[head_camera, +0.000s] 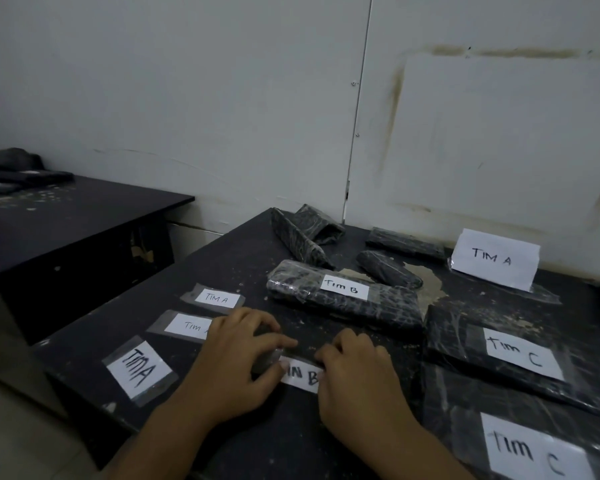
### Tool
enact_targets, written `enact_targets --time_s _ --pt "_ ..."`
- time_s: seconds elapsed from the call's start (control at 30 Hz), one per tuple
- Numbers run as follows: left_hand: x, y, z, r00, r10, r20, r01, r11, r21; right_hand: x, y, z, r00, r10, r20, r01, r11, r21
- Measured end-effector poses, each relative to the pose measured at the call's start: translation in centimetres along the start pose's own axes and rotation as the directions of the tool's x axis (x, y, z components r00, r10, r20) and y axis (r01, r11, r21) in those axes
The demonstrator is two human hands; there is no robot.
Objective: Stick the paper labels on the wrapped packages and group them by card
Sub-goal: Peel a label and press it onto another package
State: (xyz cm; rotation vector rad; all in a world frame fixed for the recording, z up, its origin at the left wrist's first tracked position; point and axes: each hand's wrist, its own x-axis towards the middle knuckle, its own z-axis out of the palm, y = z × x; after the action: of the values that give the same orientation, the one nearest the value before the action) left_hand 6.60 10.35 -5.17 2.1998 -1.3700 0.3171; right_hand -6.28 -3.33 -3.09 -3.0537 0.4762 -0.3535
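White paper, the TIM B label (300, 375) lies flat on the dark table (222, 258), its long axis running left to right between both hands. At the label's left end, the left hand (236, 351) curls its fingers over a small dark wrapped package (265, 360), thumb tip on the paper's edge. At the label's right end, the right hand (354, 372) bends its fingers down onto the strip; whether they pinch or merely press cannot be told. The left hand is nearer the package, which touches the label's left end. Beyond the label sits a package already marked Tim B (395, 308). To the label's right lie the Tim C packages (465, 337), to its left the loose TIM A labels (217, 299). Far beyond and to the right stands the TIM A card (492, 259).
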Motion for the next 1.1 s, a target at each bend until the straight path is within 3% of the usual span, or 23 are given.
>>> enact_targets --time_s 0.2,0.63,1.1 --pt "0.0 0.1 0.3 0.998 0.016 0.054 -0.019 0.998 0.060 0.0 -0.2 0.1 1.000 0.025 -0.002 -0.025 1.000 0.000" --pt "0.1 0.2 0.6 0.999 0.041 0.004 -0.041 0.998 0.038 0.1 -0.3 0.4 0.997 0.071 -0.021 -0.071 0.997 -0.004" --pt "1.0 0.2 1.5 1.000 -0.021 -0.021 0.022 0.999 0.045 0.8 -0.8 1.0 0.985 0.146 -0.088 -0.143 0.989 0.038"
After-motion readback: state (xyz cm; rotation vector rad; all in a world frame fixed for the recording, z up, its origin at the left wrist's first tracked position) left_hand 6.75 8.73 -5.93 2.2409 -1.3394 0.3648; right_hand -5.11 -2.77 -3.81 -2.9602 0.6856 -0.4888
